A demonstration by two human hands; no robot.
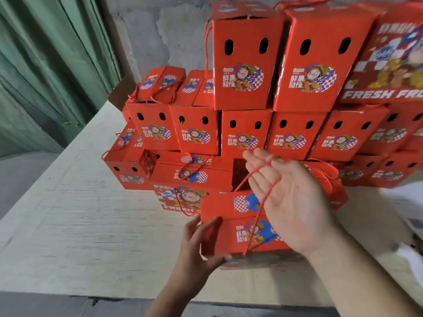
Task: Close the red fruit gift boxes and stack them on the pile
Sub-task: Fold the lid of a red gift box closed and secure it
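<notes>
A red fruit gift box [231, 234] stands in front of me on the wooden table [80, 213]. My left hand [201, 250] holds its left lower corner, thumb on the front face and fingers under the edge. Palm up, my right hand [290, 202] hovers over the box with straight fingers, and the box's red cord handle [263, 195] is draped across those fingers. Behind it another box [194, 177] lies on the table with its top flaps open. The pile of closed red boxes [247, 133] rises behind in several rows.
Green curtains [45, 65] hang at the left and a grey concrete wall [164, 30] stands behind the pile. A brown cardboard flap [120, 92] sticks out at the pile's left. White paper [409, 225] lies at the table's right edge.
</notes>
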